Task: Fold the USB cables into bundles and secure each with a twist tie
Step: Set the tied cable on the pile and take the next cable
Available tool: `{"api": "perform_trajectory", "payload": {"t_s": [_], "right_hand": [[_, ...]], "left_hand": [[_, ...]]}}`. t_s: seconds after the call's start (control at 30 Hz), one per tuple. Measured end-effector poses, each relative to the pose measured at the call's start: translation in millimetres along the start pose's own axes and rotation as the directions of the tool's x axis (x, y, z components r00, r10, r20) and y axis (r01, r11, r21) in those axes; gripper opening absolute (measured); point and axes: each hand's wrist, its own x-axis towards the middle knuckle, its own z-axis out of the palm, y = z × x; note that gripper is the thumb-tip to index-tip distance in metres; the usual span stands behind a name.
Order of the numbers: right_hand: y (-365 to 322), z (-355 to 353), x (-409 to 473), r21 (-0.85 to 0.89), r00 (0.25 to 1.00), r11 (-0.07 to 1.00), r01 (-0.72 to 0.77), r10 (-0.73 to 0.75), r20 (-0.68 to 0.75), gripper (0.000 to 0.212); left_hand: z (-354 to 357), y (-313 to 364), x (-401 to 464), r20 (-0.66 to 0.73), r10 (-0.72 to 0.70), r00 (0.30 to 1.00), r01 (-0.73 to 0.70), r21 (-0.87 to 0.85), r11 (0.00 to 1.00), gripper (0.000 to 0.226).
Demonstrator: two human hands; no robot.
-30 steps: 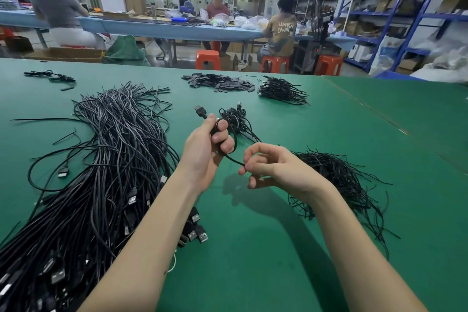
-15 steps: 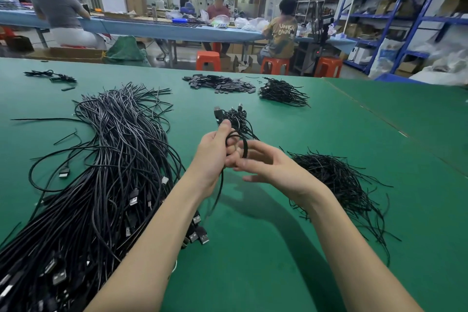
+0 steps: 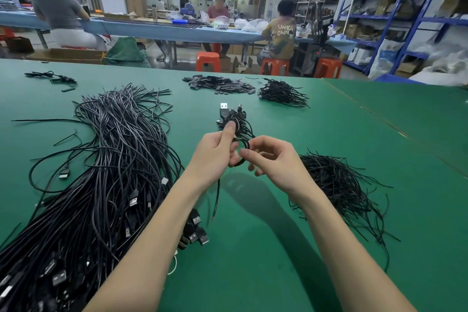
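Two hands up over the green counter, both on one USB cable. My left hand grips the cable with thumb pressed along it, USB plug sticking up at 12 o'clock from the fist. My right hand pinches the cable's loop between thumb and forefinger, other fingers curled. Hands nearly touching. Cable's loose tail hangs down from my left hand toward the counter.

Small heap of bundled cables sits on the counter just behind my hands, at 12 o'clock.

Big pile of loose USB cables at 9 o'clock, running from the near-left corner up toward centre, plugs showing at the near end under my left forearm.

Pile of thin black twist ties at 3 o'clock, just right of my right wrist.

Far edge at 12–1 o'clock: flat heap of small dark pieces, can't tell what they are, and beside it another cable bundle pile. A few stray black bits at 10 o'clock.

Beyond the counter: three people seated at a blue bench, orange stools, blue shelving at 2 o'clock.
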Motion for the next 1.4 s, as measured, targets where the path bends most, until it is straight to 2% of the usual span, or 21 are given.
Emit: {"api": "perform_trajectory", "payload": {"t_s": [0.1, 0.23, 0.3, 0.37, 0.43, 0.57, 0.73, 0.87, 0.97, 1.1, 1.23, 1.33, 1.4], "right_hand": [[-1.2, -1.8, -2.1, 0.025, 0.997, 1.000, -0.007, 0.005, 0.072, 0.022], [-4.6, -6.3, -2.1, 0.107, 0.996, 0.994, -0.019, 0.010, 0.087, 0.009], [-5.9, -3.2, -0.3, 0.065, 1.000, 0.998, -0.018, 0.018, 0.009, 0.014], [-4.7, 2.5, 1.7, -0.083, 0.995, 0.996, -0.011, 0.002, -0.103, 0.016], [-4.5, 7.5, 2.7, -0.093, 0.988, 0.996, -0.014, -0.001, -0.155, 0.013], [-9.9, 2.6, 2.1, 0.060, 0.986, 0.998, -0.024, 0.034, -0.161, 0.010], [-10.3, -1.7, 2.0, 0.046, 0.980, 0.999, -0.003, 0.012, -0.199, 0.004], [-9.0, -4.0, 1.8, 0.055, 0.979, 0.998, -0.034, 0.044, -0.201, 0.009], [-8.3, -6.4, 1.2, -0.041, 0.983, 0.999, -0.029, 0.021, -0.184, 0.009], [-7.0, -10.6, 1.3, -0.155, 0.977, 0.988, -0.008, -0.026, -0.214, 0.008], [-4.9, -9.0, 0.4, -0.015, 0.975, 1.000, -0.014, 0.010, -0.220, 0.008], [-2.3, -6.7, 0.5, -0.033, 0.963, 0.999, -0.001, -0.008, -0.271, 0.010], [-1.0, -3.7, 0.8, -0.072, 0.954, 0.997, 0.014, -0.035, -0.299, 0.011]], "left_hand": [[1.2, -1.0, -0.4, 0.136, -0.075, 0.988, 0.103, -0.213, 0.971, 0.050], [-3.5, -2.4, -0.8, 0.271, -0.102, 0.957, 0.191, -0.330, 0.924, 0.056], [-2.7, -5.2, 0.0, 0.215, -0.117, 0.970, 0.177, -0.283, 0.943, 0.060], [2.7, -8.9, 1.2, 0.075, -0.107, 0.991, 0.118, -0.160, 0.980, 0.059], [8.0, -12.1, 3.7, -0.011, -0.090, 0.996, 0.088, -0.109, 0.990, 0.055], [10.6, -12.8, 7.1, 0.064, -0.173, 0.983, 0.185, -0.288, 0.940, 0.043], [13.7, -10.9, 1.4, 0.149, -0.217, 0.965, 0.261, -0.424, 0.867, 0.025], [16.1, -9.8, -3.3, 0.133, -0.156, 0.979, 0.186, -0.253, 0.949, 0.027], [15.9, -9.5, -6.1, 0.113, -0.118, 0.987, 0.127, -0.075, 0.989, 0.027], [19.7, -8.8, -9.0, 0.160, -0.102, 0.982, 0.113, -0.060, 0.992, 0.023], [24.7, -13.4, -8.4, 0.155, -0.043, 0.987, 0.015, 0.179, 0.984, 0.017], [24.2, -11.3, -7.8, 0.138, -0.026, 0.990, -0.019, 0.314, 0.949, 0.023], [24.7, -8.4, -8.6, 0.135, -0.009, 0.991, -0.039, 0.345, 0.938, 0.024]]}}
